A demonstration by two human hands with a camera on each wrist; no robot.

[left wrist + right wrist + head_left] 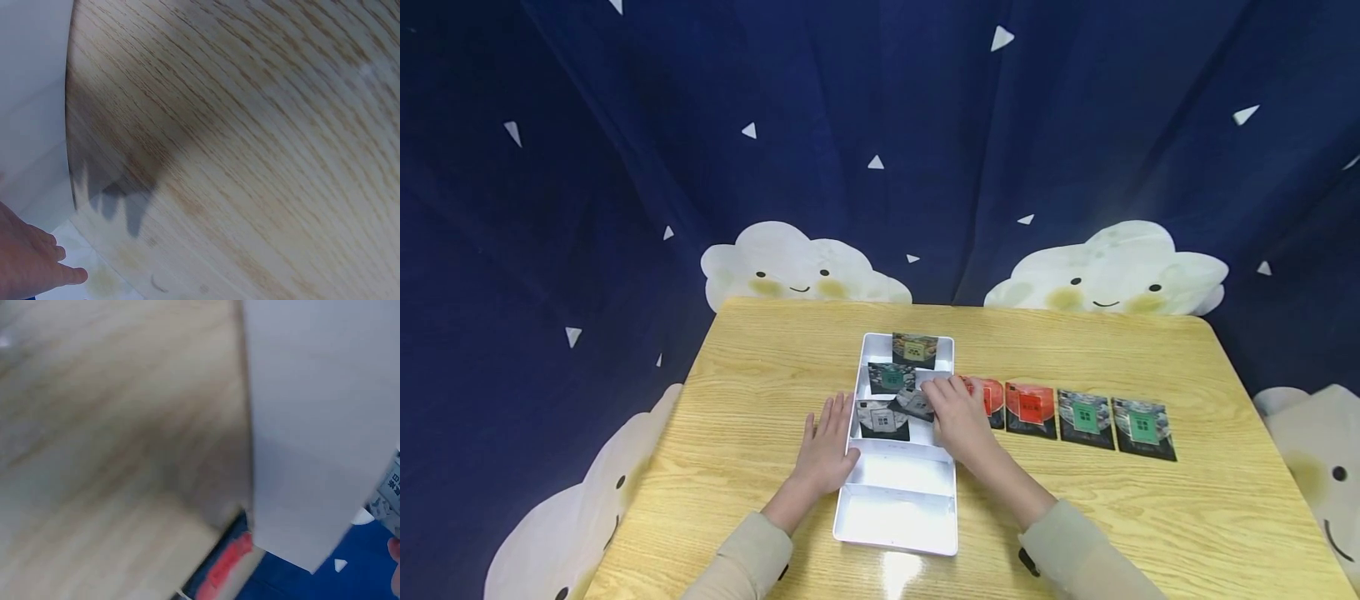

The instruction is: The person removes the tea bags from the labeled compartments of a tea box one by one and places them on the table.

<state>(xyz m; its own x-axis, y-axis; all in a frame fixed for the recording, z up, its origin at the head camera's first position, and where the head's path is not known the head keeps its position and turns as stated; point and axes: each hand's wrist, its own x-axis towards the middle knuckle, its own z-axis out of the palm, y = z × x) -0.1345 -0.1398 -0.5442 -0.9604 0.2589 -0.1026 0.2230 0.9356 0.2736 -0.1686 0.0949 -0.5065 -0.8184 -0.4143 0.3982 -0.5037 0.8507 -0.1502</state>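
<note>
Got a long white plastic tray (897, 518) with crosswise dividers here, running near to far on a light wood-grain bench (1187, 517). Pinching a small flat square grey-and-black packet (913, 405) with the curled fingers of the right hand (961, 418), tilted, above the middle part of the tray. In the head view, overlapping the right corner of a pale-labelled grey-and-black square packet (883, 420) propped in the middle compartment; can't tell about actual contact between those two. Also peeking in at the right edge of the right wrist view, next to a fingertip.

Resting the left hand (826, 450) right along the left wall of the tray, fingers straight and pointing to the far side, thumb spread out toward the rim.

Further in: a green-labelled dark square packet (891, 378) one compartment farther, then a yellow-labelled dark square packet (914, 351) leaning in the far compartment.

Over to the right of the tray, lined up in a row on the bench: a red-and-black square packet (995, 403) partly hidden behind the right hand, a second red-and-black packet (1031, 409), then two green-labelled dark packets (1086, 418) farthest right. Behind it all, a navy cloth (940, 192) with white triangles and smiling clouds.
</note>
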